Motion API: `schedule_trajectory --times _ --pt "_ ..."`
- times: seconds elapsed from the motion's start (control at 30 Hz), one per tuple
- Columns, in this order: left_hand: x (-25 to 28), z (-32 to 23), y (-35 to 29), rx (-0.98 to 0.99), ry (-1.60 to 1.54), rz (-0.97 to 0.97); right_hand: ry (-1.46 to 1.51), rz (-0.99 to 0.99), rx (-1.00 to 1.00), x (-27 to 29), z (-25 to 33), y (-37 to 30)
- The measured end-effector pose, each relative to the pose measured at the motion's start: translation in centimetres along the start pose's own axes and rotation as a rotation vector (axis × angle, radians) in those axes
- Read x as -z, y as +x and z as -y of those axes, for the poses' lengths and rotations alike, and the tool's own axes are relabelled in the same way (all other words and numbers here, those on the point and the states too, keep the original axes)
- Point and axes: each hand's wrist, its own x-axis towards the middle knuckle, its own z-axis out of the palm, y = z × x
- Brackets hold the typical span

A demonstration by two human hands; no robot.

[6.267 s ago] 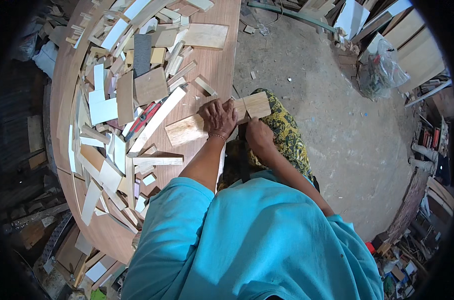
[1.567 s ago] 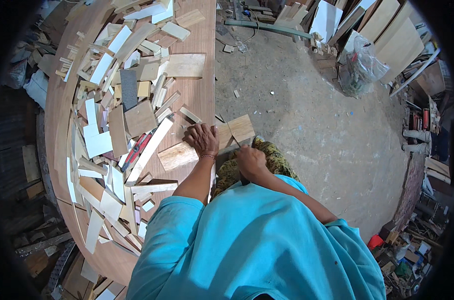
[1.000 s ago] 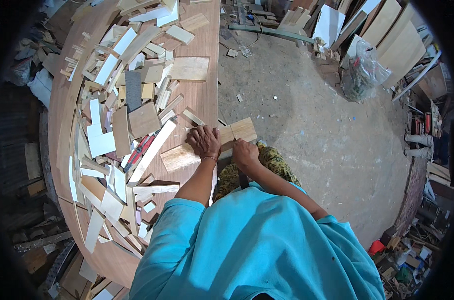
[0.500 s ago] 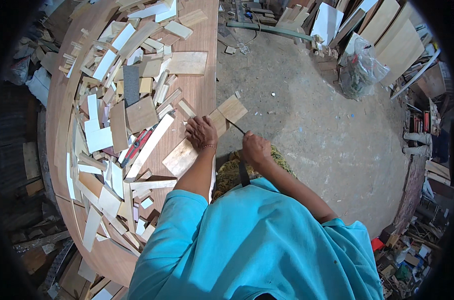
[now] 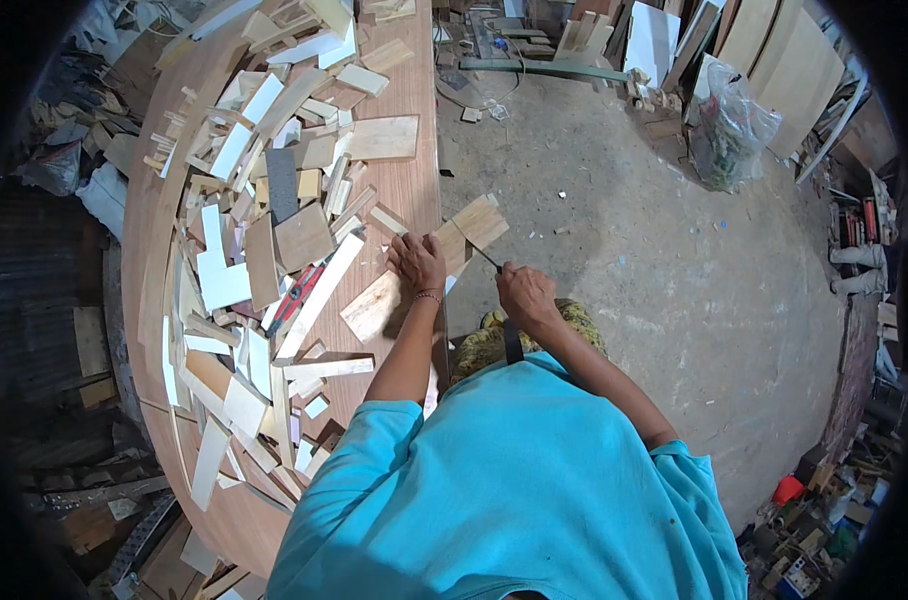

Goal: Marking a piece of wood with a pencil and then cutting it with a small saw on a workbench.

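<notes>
A long pale wooden board (image 5: 472, 224) lies slantwise across the edge of the reddish-brown table (image 5: 414, 185), its far end sticking out over the floor. My left hand (image 5: 417, 262) presses flat on the board's middle. My right hand (image 5: 525, 295) is closed around the dark handle of a handsaw (image 5: 501, 300); its thin blade reaches up toward the board's overhanging part. A patterned green-yellow cloth (image 5: 494, 335) shows just below my right hand.
Several wood offcuts (image 5: 274, 210) and white strips litter the table's left side, with a red-handled tool (image 5: 296, 295) among them. On the concrete floor (image 5: 674, 280) stand leaning boards (image 5: 764, 50), a plastic bag (image 5: 729, 125) and a red container (image 5: 786, 490).
The board has swung to a steeper slant, its far end further out over the floor. My right hand has pulled back from the board, and the saw handle now shows.
</notes>
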Motion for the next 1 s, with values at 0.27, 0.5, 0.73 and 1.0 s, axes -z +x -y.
schedule_trajectory --times 0.27,0.5,0.73,1.0 --pt "0.8 2.3 -2.0 -0.291 -0.118 0.063 0.146 0.065 -0.008 0.0 -0.1 -1.2" --pt "2.2 3.3 -4.0 -0.444 -0.107 0.118 0.187 0.105 0.062 0.4 0.1 -1.6" --pt "2.1 2.6 -2.1 -0.468 0.000 0.193 0.249 0.038 0.019 -0.7 -0.6 -1.0" --pt "1.1 1.7 -0.8 -0.513 -0.023 0.216 0.267 -0.068 0.097 -1.6 -0.4 -1.8"
